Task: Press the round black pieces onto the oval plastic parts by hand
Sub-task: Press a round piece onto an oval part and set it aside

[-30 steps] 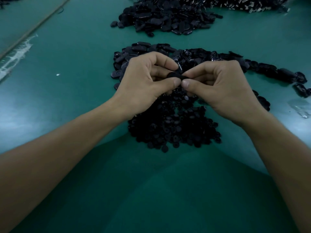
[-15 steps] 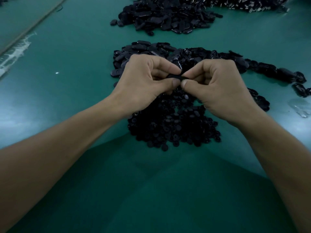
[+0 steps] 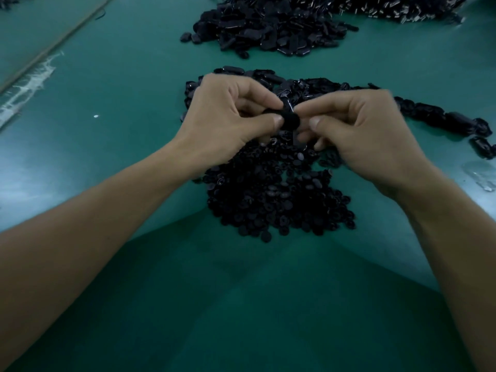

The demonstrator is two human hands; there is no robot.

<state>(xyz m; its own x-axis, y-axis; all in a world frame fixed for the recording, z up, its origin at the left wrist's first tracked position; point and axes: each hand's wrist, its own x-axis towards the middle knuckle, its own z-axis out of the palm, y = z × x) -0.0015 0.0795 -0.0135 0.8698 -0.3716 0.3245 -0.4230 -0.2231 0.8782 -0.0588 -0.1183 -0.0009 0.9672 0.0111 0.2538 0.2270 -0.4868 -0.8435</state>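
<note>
Here, seen from the head camera, a person's left hand point(image 3: 228, 116) pinches a round black piece point(image 3: 291, 120) between thumb and forefinger above a green desk point(image 3: 120, 103), while the right hand point(image 3: 370, 132) hovers just beside it with fingers curled and thumb tip apart from the piece; whether it grips anything cannot be told. An oval plastic part point(image 3: 288, 104) shows as a dark sliver behind the round piece, its hold unclear through motion blur. No brand, label or writing can be read anywhere. Below the hands lies a heap of round black pieces point(image 3: 279, 200); behind them a scatter of oval parts point(image 3: 322, 87) trails off to the right, partly hidden by both hands. A larger dark pile point(image 3: 268, 28) sits at the far edge, cut off by the frame. A clear scrap point(image 3: 480, 175) lies at right.
</note>
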